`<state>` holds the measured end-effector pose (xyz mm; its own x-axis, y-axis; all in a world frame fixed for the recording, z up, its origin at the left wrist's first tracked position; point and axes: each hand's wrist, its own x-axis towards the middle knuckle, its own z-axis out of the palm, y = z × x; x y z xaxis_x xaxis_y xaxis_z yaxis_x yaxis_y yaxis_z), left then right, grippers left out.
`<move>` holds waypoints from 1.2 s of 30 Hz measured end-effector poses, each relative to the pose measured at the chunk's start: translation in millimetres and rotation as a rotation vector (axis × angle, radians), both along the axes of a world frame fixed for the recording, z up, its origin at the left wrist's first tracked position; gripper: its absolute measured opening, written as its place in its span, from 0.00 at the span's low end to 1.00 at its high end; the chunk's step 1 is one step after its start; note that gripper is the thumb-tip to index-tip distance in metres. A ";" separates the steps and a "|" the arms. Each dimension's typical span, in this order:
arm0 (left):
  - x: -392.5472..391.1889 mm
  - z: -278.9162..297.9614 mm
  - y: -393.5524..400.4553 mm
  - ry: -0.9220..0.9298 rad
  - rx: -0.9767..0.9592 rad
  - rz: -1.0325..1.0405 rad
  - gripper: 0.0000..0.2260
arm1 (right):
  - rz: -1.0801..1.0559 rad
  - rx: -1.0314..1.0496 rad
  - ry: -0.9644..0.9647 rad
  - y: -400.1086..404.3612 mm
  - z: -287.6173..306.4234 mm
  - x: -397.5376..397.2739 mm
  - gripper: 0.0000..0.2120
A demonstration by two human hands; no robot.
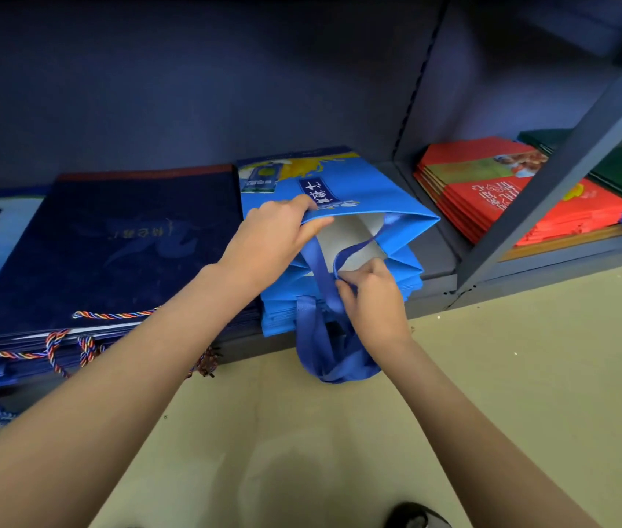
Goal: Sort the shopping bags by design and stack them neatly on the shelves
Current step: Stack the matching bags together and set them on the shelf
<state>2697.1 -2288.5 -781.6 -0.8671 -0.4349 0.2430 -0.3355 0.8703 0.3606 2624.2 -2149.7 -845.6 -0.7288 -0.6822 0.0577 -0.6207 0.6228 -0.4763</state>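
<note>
On the low dark grey metal shelf, the bright blue non-woven shopping bag lies on top of a stack of matching blue bags, its mouth gaping toward six o'clock. The left hand grips the bag's upper rim at its nine o'clock edge, while the right hand pinches a darker blue ribbon handle at the mouth. At nine o'clock of this stack lies a pile of navy paper bags with twisted multicoloured cord handles, and at three o'clock, past the upright, a pile of flat red paper bags.
</note>
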 end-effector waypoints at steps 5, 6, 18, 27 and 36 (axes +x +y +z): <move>-3.5 6.8 3.5 0.183 0.169 0.040 0.17 | -0.153 -0.056 -0.230 -1.5 -3.4 -2.9 0.20; -4.7 7.9 3.4 0.219 0.142 0.030 0.16 | -0.169 -0.022 -0.229 -2.7 -3.2 -4.5 0.19; -3.0 3.1 3.9 0.198 0.050 -0.085 0.14 | -0.289 -1.033 -1.250 -18.9 21.0 23.8 0.27; 1.9 -6.9 -1.2 0.059 0.120 -0.174 0.19 | -0.443 -0.531 -0.299 53.6 17.7 2.9 0.04; -3.1 -16.0 -1.9 0.017 0.063 -0.166 0.18 | -0.504 -0.429 -0.484 34.9 -12.5 2.0 0.14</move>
<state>2694.0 -2290.4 -797.6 -0.9243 -0.3009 0.2350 -0.1825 0.8889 0.4203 2626.2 -2114.8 -858.1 -0.9533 -0.2559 -0.1602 0.0204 0.4748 -0.8799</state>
